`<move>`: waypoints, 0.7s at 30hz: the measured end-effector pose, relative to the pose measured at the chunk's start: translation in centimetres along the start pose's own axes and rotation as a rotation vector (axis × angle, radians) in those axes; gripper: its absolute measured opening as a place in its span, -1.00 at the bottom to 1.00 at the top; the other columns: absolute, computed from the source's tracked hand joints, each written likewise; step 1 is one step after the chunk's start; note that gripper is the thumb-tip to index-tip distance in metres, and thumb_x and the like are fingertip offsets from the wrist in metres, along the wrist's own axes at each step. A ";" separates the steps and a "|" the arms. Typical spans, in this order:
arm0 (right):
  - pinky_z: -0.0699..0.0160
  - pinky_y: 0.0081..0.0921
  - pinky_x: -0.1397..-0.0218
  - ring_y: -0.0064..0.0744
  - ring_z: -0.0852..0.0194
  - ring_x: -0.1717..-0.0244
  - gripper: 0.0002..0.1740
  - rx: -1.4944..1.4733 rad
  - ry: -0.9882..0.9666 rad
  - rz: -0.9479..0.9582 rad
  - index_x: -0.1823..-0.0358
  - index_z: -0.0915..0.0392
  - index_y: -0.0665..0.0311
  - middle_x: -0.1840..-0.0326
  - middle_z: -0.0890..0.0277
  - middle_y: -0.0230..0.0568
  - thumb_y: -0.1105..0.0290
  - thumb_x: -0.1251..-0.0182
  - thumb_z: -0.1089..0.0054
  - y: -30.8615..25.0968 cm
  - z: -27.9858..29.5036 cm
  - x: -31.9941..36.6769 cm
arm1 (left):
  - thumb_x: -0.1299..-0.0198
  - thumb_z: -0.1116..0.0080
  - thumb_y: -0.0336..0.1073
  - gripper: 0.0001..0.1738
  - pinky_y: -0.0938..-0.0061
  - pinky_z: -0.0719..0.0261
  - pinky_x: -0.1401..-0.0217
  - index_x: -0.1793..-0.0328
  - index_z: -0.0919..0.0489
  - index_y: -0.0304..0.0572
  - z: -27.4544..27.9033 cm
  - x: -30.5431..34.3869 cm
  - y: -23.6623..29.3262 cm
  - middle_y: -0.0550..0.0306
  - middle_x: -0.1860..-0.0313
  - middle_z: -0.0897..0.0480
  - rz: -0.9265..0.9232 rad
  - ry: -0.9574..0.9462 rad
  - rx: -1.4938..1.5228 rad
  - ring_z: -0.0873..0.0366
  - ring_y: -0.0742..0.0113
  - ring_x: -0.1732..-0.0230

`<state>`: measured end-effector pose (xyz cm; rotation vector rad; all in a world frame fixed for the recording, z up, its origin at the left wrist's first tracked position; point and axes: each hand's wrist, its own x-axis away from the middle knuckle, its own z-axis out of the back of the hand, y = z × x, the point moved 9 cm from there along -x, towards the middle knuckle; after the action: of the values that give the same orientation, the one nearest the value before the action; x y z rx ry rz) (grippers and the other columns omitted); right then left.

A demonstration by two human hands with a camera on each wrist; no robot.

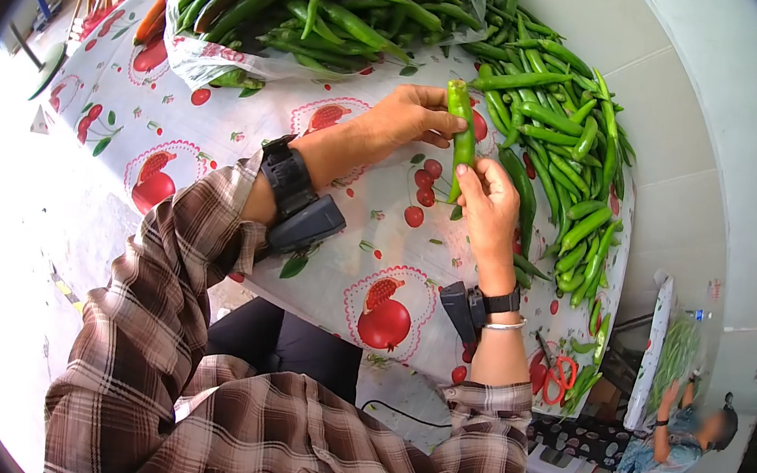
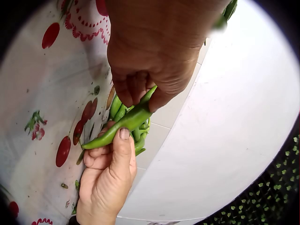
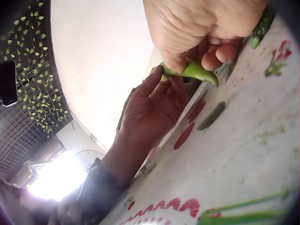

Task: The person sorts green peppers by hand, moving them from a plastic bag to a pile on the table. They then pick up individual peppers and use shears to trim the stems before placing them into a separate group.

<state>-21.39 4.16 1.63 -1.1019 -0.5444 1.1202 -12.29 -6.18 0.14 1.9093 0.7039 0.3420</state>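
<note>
A single long green chili pepper is held between both hands above the patterned tablecloth, its blunt pale end pointing away from the body. My left hand pinches it near that thick end with thumb and fingers. Lower down, my right hand pinches the tapered half, thumb laid along the side. In the left wrist view the pepper slants between the two hands, its tip sticking out past the right hand's fingers. From the right wrist, the curved tip of the pepper shows below the right hand.
A clear plastic bag heaped with green peppers lies at the far left of the table. Beside the wall spreads a loose pile of green peppers. Orange-handled scissors lie near the right edge. Another person works at a farther table.
</note>
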 end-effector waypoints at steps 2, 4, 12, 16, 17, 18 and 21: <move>-0.21 -0.69 0.57 -0.75 -0.21 0.61 -0.83 -0.021 -0.003 -0.001 0.37 -0.48 0.35 0.63 -0.36 -0.48 0.37 -0.22 -0.17 0.5 0.0 -0.1 | -0.13 -0.16 -0.30 -0.72 0.56 -0.48 0.08 0.04 -0.56 -0.21 -0.5 0.2 -0.1 0.18 0.20 -0.61 0.013 -0.009 -0.008 -0.52 0.48 0.20; -0.20 -0.64 0.59 -0.75 -0.19 0.62 -0.82 0.008 0.031 0.073 0.37 -0.49 0.34 0.67 -0.34 -0.48 0.35 -0.19 -0.17 -0.1 0.3 0.0 | -0.17 -0.11 -0.29 -0.69 0.54 -0.47 0.05 -0.02 -0.53 -0.24 -0.9 0.9 -0.6 0.16 0.14 -0.58 0.119 -0.022 -0.043 -0.51 0.43 0.17; -0.23 -0.66 0.58 -0.74 -0.25 0.63 -0.79 -0.041 0.082 0.140 0.39 -0.51 0.36 0.64 -0.39 -0.41 0.32 -0.24 -0.13 -0.3 0.9 0.2 | -0.25 -0.06 -0.23 -0.73 0.58 -0.47 0.07 0.01 -0.52 -0.20 -0.3 0.0 -1.0 0.20 0.16 -0.58 0.056 -0.044 -0.042 -0.50 0.51 0.17; -0.16 -0.81 0.60 -0.80 -0.21 0.64 -0.77 -0.238 0.121 0.066 0.33 -0.54 0.29 0.57 -0.37 -0.49 0.28 -0.34 -0.02 -0.1 2.0 0.2 | -0.26 -0.07 -0.19 -0.74 0.61 -0.48 0.10 0.05 -0.52 -0.19 1.1 -0.4 -1.0 0.22 0.22 -0.57 0.046 0.020 -0.015 -0.51 0.52 0.19; -0.15 -0.81 0.61 -0.80 -0.21 0.64 -0.76 -0.264 0.135 0.052 0.33 -0.54 0.30 0.57 -0.37 -0.48 0.28 -0.36 -0.01 -0.4 2.3 0.3 | -0.26 -0.06 -0.19 -0.75 0.61 -0.48 0.11 0.06 -0.51 -0.19 0.9 -0.4 -1.1 0.23 0.24 -0.56 0.054 0.019 0.011 -0.51 0.52 0.20; -0.16 -0.79 0.61 -0.78 -0.21 0.65 -0.75 -0.307 0.153 0.058 0.35 -0.53 0.30 0.58 -0.37 -0.47 0.27 -0.36 0.00 -0.6 2.5 0.3 | -0.27 -0.05 -0.19 -0.73 0.58 -0.50 0.08 0.06 -0.50 -0.22 0.8 -0.4 -1.1 0.23 0.26 -0.55 0.061 0.017 0.006 -0.52 0.50 0.19; -0.17 -0.77 0.62 -0.77 -0.20 0.66 -0.70 -0.384 0.192 0.063 0.38 -0.52 0.32 0.58 -0.36 -0.45 0.24 -0.38 0.02 0.0 3.0 0.1 | -0.28 -0.04 -0.18 -0.71 0.52 -0.52 0.03 0.04 -0.48 -0.26 -0.1 0.1 -0.4 0.22 0.28 -0.54 0.062 0.002 0.005 -0.52 0.47 0.19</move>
<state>-23.76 5.47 2.85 -1.5511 -0.5903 0.9714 -12.38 -5.92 -0.20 1.9386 0.6488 0.3813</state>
